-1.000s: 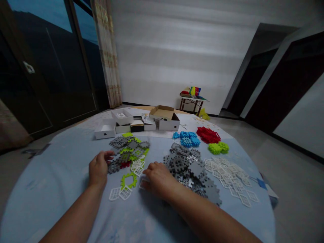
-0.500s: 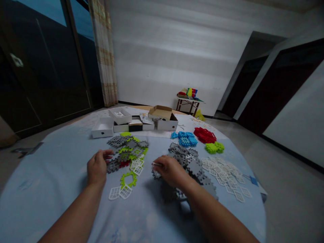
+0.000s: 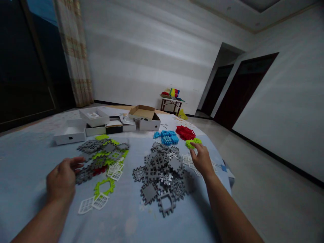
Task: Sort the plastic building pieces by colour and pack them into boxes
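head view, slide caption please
Right hand by the lime-green interlocking tiles, left hand beside a mixed-colour tile pile.

Passage between piles, boxes beyond

Our left hand and right hand, both bare, appear with uncovered forearms that taper toward the wrists.
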`<state>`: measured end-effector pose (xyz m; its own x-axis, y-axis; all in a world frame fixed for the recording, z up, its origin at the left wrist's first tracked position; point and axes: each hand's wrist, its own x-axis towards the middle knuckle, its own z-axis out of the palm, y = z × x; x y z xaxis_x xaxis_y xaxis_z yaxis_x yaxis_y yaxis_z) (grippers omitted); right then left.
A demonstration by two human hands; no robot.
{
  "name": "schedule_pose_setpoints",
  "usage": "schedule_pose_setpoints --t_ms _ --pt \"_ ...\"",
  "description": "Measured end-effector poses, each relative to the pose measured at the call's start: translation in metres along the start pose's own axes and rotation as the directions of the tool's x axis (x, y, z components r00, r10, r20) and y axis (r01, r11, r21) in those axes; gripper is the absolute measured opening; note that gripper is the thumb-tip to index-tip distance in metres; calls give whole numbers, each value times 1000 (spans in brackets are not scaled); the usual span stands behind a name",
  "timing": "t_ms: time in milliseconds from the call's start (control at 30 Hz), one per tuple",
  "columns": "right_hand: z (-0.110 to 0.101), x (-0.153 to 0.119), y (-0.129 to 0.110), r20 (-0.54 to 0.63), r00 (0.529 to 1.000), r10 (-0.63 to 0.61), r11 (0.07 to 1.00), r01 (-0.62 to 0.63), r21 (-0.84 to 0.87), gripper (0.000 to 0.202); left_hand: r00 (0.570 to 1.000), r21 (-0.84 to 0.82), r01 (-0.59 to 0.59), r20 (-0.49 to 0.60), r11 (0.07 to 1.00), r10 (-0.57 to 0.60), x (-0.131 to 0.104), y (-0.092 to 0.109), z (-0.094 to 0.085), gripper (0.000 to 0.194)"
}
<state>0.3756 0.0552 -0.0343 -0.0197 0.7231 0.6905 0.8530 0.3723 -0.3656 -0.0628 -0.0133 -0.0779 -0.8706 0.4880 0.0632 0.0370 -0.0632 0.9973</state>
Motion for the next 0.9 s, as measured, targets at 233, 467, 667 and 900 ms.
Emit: schedule_pose_setpoints --t_ms 233,467,667,900 --pt "7 -3 -47 32 989 -144 978 137 157 25 1000 -4 -22 6 1000 22 2 -4 0 29" --pt "38 -39 -146 347 812 -470 850 310 426 20 995 21 -96 23 995 96 1 -7 -5 36" --pt "60 -65 -212 564 564 -603 797 396 456 23 989 41 -147 27 988 146 -1 -6 -8 38" --pt "76 -81 -234 653 502 -567 816 448 365 33 980 75 -192 64 979 187 -4 -3 -11 39"
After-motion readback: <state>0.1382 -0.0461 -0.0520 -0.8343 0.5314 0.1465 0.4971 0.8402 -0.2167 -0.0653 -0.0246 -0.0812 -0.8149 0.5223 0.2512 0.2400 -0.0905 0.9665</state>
